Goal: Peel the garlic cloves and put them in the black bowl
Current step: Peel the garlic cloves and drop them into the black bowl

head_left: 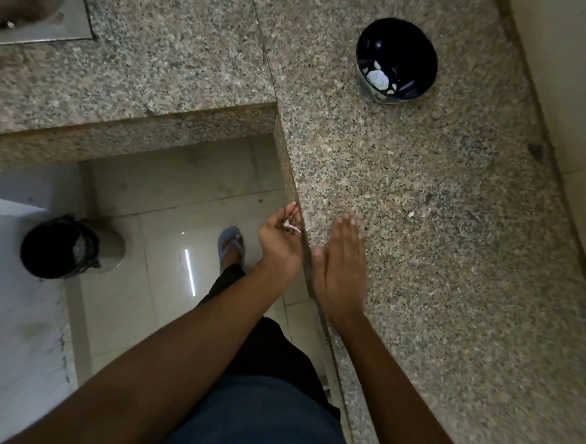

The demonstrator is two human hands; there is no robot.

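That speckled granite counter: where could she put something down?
The speckled granite counter lies bare between the black bowl and the flat right hand, bar small scraps. Also bare beside the steel sink. The left hand, holding peel, crowds the counter's edge.

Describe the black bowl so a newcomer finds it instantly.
Start at the speckled granite counter along the right wall. Near its far end stands the black bowl, round and glossy, with pale pieces inside. It is the only vessel on the counter; the other dark container sits on the floor.
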